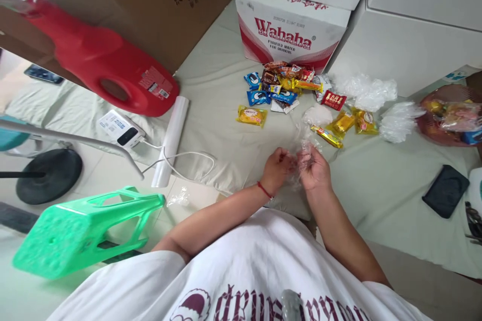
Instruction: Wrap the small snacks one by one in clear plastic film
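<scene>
My left hand (277,168), with a red cord at the wrist, is closed with its fingers pinched on a crumpled clear plastic bag (302,146). Close beside it, my right hand (315,168) is also closed on the same thin film. Just beyond the hands lie a yellow wrapped bar (327,136) and yellow snack packs (342,123). Farther off is a pile of small wrapped snacks (288,83) in blue, brown, red and yellow. A single yellow pack (251,116) rests left of my hands.
A Wahaha carton (286,30) stands behind the snacks. Bunched clear bags (399,120) and a reddish bowl of snacks (433,133) are at right, near a black pouch (446,190). Left are a red bottle (113,60), a plastic roll (171,143), a power bank (122,130) and a green stool (90,230).
</scene>
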### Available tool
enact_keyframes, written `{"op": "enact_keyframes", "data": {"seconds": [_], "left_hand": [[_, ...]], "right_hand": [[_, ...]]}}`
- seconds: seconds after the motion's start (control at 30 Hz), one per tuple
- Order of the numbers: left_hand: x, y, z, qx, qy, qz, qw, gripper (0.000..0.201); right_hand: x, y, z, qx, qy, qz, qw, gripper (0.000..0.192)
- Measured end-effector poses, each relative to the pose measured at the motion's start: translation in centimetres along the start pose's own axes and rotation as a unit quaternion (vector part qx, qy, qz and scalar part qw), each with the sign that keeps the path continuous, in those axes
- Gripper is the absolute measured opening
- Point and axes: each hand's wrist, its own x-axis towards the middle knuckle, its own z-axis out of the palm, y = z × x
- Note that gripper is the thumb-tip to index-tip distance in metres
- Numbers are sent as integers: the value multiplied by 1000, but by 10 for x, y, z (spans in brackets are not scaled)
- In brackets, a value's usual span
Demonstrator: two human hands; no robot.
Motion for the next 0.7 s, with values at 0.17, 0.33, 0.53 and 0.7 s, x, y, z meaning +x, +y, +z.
{"op": "enact_keyframes", "data": {"seconds": [0.17, 0.33, 0.53, 0.7], "left_hand": [[5, 10, -52, 29, 140, 12, 990, 9], [-6, 12, -104, 67, 202, 44, 976, 16], [-21, -7, -105, 73, 198, 20, 977, 20], [-39, -13, -106, 131, 176, 23, 975, 17]], "right_hand": [[10, -22, -25, -76, -8, -29, 997, 41], [38, -40, -63, -329, 32, -170, 928, 33], [23, -73, -61, -630, 82, -442, 634, 31], [-25, -24, -24, -709, -151, -502, 471, 31]]}}
